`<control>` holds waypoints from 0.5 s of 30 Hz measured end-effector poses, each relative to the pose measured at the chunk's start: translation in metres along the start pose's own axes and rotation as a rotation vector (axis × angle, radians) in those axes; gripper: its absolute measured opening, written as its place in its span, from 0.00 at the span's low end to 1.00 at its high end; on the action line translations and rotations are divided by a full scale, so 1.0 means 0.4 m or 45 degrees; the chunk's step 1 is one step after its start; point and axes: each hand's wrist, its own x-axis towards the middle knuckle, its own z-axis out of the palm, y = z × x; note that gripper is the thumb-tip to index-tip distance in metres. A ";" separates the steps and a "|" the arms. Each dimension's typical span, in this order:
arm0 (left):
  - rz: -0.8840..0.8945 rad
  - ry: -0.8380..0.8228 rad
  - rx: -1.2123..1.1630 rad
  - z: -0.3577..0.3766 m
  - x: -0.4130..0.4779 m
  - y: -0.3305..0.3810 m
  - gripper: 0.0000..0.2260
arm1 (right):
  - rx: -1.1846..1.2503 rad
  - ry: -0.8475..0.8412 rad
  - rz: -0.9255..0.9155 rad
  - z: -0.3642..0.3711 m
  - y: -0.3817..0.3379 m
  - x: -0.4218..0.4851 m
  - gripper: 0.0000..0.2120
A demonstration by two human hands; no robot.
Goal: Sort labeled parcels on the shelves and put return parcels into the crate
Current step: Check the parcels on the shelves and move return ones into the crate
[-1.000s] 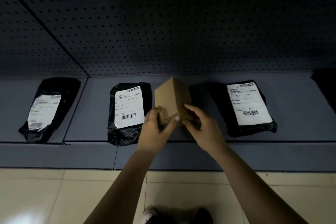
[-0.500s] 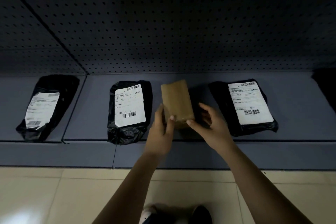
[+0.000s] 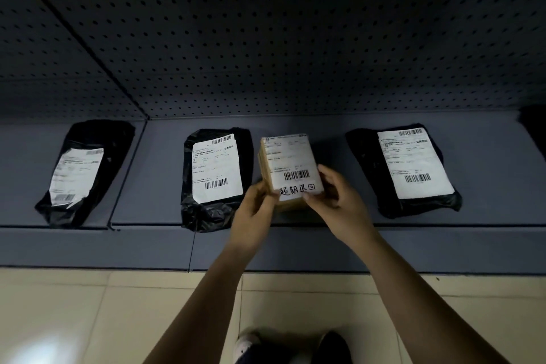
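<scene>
**A:** Two hands are working this one. The left hand [image 3: 254, 213] and right hand [image 3: 334, 201] are both gripping the near end of the box [image 3: 291, 168], thumbs pressing on top, label facing up. They're holding it over the shelf [image 3: 159, 174], between the middle bag [image 3: 215, 177] and the right bag [image 3: 404, 168]. Whether it's touching the shelf, I can't tell.

**B:** Handwriting is showing along the label's bottom edge. I'm taking that as a return mark, so I'm judging this one is going to the crate.

**A:** And no crate is showing in this view. That's the danger: the person is going to be turning away to find it while gripping only one end. A quick swing could be levering the box out of those fingers.

**B:** The left thumb is also touching the handwriting, so a hasty misread could be sending it to the wrong place.

**A:** The middle bag is lying just beside the left hand, its crumpled end overhanging the shelf lip. A careless pull-back could be dragging it to the floor [image 3: 88, 319].

**B:** The right bag is sitting well apart, and the left bag [image 3: 85, 171] is on the next shelf section. A pegboard [image 3: 295, 38] is closing off the back, and shoes [image 3: 295, 346] are showing directly below.
</scene>
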 end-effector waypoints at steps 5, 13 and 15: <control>-0.044 -0.056 -0.089 0.027 -0.006 -0.015 0.11 | 0.084 0.044 0.061 -0.011 0.022 -0.006 0.22; 0.041 -0.078 -0.086 0.029 -0.066 0.003 0.14 | 0.501 0.006 0.138 -0.036 0.023 -0.046 0.10; 0.060 -0.100 -0.089 0.022 -0.095 0.020 0.14 | 0.508 -0.016 0.101 -0.049 0.012 -0.082 0.11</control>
